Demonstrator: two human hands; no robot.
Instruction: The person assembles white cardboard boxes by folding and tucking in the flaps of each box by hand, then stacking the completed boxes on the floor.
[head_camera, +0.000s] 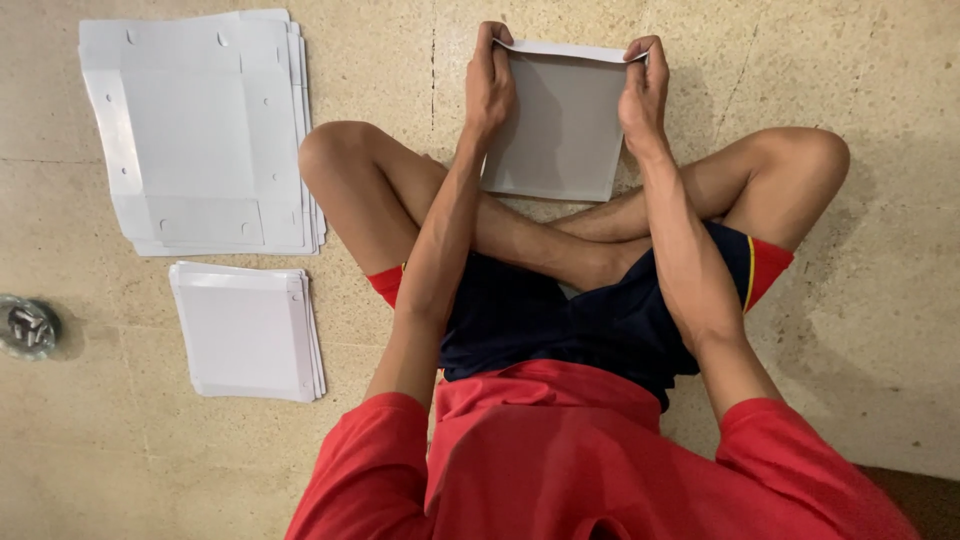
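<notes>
The left hand (489, 85) is clenched on the left edge of a folded grey-white cardboard sheet (562, 125), fingers curled over its upper left corner and thumb pressed against its face. The right hand (643, 90) grasps the opposite edge of the same sheet, fingers hooked over the upper right corner. The top margin of the sheet is turned over into a narrow white flap running between the two hands. The sheet is held tilted just beyond the crossed bare shins (540, 235), with its lower edge close above them; whether it touches them cannot be told.

The person sits cross-legged on a beige speckled stone floor (870, 330), wearing dark blue shorts with red trim (570, 320) and a red short-sleeved shirt (560, 460). Both forearms reach straight out from the body to the sheet.

Left of the held sheet, well apart from it and beside the left knee, a stack of flat unfolded white die-cut cardboard blanks (200, 130) lies on the floor. Further from the sheet, nearer the person's body, lies a smaller stack of folded white cardboard pieces (245, 330). Beyond that smaller stack, at the far left edge of view, a round metal floor fitting (28, 326) is set in the floor.
</notes>
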